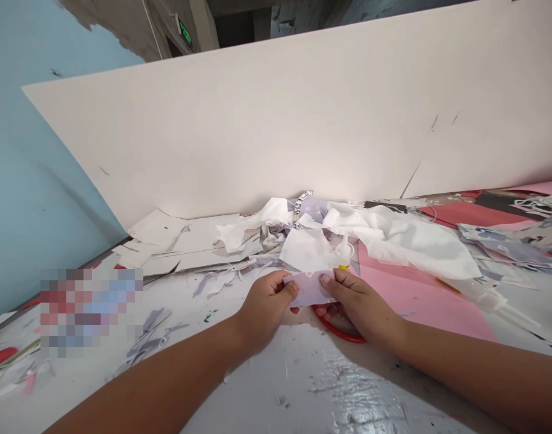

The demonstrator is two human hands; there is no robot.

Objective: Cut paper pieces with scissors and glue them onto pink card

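1. A lilac flowered slip [310, 288] is held up between both hands
2. The left hand [266, 308] and right hand [358, 307] each pinch one end of it, fingers closed, thumbs on top
3. Just behind the slip stands a glue bottle [343, 253]; below it lies a red scissor handle [337, 328]; right of it, a pink sheet [416, 295]

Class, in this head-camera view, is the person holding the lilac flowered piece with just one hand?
No, the left hand and the right hand both grip the lilac flowered piece, one at each end.
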